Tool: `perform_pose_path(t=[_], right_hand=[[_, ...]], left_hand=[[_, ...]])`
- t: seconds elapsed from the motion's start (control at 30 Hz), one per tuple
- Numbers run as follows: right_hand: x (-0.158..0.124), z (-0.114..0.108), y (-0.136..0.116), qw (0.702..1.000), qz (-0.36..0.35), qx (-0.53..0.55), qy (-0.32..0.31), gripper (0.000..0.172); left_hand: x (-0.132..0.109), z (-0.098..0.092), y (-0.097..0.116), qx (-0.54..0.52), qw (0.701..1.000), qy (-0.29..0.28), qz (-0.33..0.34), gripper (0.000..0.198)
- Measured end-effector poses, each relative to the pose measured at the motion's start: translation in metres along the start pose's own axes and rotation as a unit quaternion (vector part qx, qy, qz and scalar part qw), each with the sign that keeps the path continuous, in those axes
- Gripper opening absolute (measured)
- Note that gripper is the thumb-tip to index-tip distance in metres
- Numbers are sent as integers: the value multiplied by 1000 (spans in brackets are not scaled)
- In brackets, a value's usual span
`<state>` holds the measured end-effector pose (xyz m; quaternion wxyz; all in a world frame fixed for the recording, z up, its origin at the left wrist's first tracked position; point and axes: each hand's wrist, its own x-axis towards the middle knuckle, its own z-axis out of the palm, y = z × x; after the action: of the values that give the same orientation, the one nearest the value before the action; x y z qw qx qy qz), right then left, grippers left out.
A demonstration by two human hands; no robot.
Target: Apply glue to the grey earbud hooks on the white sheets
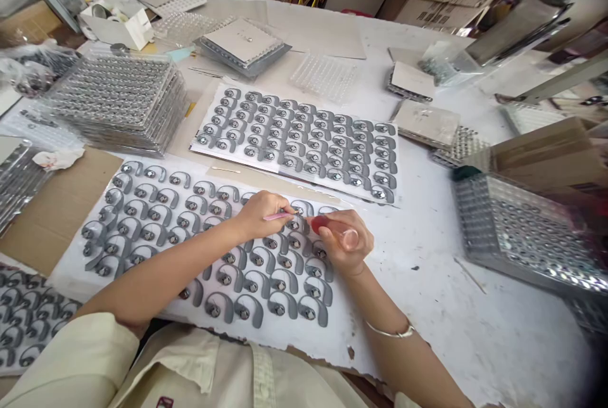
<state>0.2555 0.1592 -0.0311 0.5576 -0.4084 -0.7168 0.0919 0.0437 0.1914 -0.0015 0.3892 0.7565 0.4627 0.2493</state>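
My left hand (261, 216) is closed on a thin pink stick (277, 215), its tip close to one of the small grey hook-shaped parts (257, 259). A small squeeze bottle with reddish contents (335, 231) is gripped in my right hand (352, 246), its nozzle pointing left at the same part. Both hands are over a white sheet (71, 278) covered with rows of these parts, each with a dark round piece at one end. The two tips almost meet; whether they touch the part is too small to tell.
Behind lies a second sheet of similar parts (304, 142). A tall stack of clear trays (118, 101) stands at left, with a white box (116, 25) beyond. Further filled trays (527, 230) and a cardboard box (546, 151) are at right. A cotton swab (225, 170) lies between the sheets.
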Motion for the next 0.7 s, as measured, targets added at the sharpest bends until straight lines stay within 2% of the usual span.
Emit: perform_pose_path(t=[0.7], right_hand=[[-1,1,1,1000,-17,-6,-7,26]], left_hand=[[2,-1,-2,-13,1000,-1,-19,11]])
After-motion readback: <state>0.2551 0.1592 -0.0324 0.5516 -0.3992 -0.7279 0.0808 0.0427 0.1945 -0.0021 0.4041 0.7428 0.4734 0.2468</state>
